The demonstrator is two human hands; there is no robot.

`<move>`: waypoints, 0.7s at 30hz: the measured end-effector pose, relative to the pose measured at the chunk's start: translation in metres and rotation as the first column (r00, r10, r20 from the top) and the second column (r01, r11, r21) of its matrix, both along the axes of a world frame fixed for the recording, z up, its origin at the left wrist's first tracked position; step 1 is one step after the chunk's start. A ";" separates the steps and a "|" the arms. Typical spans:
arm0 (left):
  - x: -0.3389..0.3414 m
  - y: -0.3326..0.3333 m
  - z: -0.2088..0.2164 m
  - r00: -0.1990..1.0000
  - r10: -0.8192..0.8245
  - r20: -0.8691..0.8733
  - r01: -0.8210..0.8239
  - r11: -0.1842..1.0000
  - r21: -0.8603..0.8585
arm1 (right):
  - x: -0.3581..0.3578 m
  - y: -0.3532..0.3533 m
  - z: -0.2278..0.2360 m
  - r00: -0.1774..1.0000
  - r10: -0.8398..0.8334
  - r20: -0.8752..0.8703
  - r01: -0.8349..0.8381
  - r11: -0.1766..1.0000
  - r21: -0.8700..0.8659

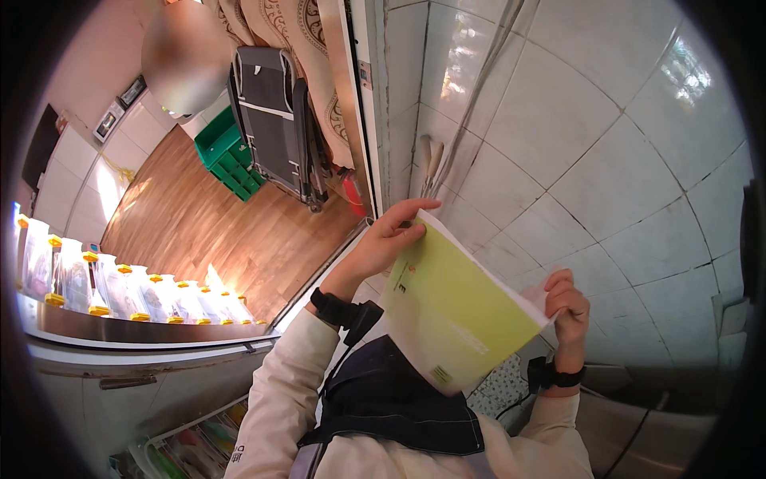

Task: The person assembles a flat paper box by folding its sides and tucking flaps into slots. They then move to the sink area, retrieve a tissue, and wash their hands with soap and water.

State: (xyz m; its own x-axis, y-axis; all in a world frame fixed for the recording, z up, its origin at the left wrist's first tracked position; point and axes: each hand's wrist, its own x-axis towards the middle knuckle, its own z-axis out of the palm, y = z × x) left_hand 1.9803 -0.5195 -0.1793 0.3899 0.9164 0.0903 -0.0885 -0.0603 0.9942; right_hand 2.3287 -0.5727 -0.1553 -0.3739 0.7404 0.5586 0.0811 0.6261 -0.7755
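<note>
A soft-covered notebook [463, 307] with a yellow-green cover is held up in front of my body, tilted, its white page edges showing along the upper right side. My left hand [391, 239] grips its upper left corner, thumb on the cover and fingers behind. At the opposite corner on the right, my right hand [566, 307] is closed around the edge with curled fingers. Each wrist wears a black strap, and a small black device [361, 321] sits on the left one. Below the notebook is the dark apron [391, 399] I wear.
White tiled wall [574, 160] rises ahead and right. Clear containers with yellow clips [124, 295] line a ledge at left. Beyond the opening are a wooden floor [167, 207], green crate [227, 156], folded grey chair [271, 120] and another person [187, 60]. A rack [187, 439] stands lower left.
</note>
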 end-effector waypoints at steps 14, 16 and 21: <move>0.061 -0.120 0.121 0.649 0.496 -0.577 0.152 0.658 0.737 | -0.082 -0.021 0.053 0.795 -0.587 0.153 0.381 0.679 0.628; 0.072 -0.123 0.118 0.572 0.568 -0.592 0.139 0.644 0.752 | -0.105 -0.025 0.053 0.738 -0.653 0.169 0.417 0.639 0.646; 0.059 -0.118 0.098 0.368 0.707 -0.604 0.220 0.565 0.796 | -0.132 -0.036 0.041 0.767 -0.609 0.201 0.453 0.737 0.501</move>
State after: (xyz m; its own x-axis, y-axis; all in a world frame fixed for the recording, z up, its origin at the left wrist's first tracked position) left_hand 2.0389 -0.6376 -0.0817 0.4263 0.7548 0.4985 0.8526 -0.5194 0.0572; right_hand 2.1966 -0.6088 -0.1145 -0.2045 0.6092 0.7662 0.6976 0.6398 -0.3224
